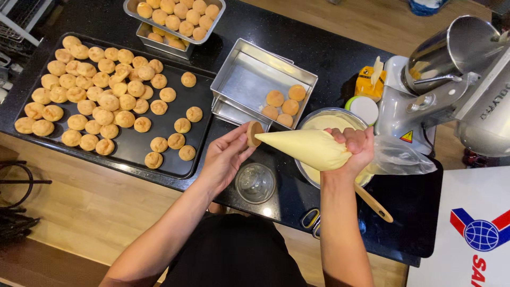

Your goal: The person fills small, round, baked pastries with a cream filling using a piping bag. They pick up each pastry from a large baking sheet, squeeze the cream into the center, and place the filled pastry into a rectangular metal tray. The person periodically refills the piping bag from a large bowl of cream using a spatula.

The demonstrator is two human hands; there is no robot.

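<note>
From the head camera we see our left hand (226,157) pinching a small round puff (254,134) by its rim, over the speckled black counter (319,50). Our right hand (355,149) squeezes the smooth, cream-filled piping bag (305,148), whose tip touches the puff. An empty glass (255,183) stands just below; the dark tray (175,154) of puffs lies left.

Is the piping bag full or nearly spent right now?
Largely full: the piping bag bulges with pale cream from the right hand to its tip, which meets the puff in the left hand.
</note>
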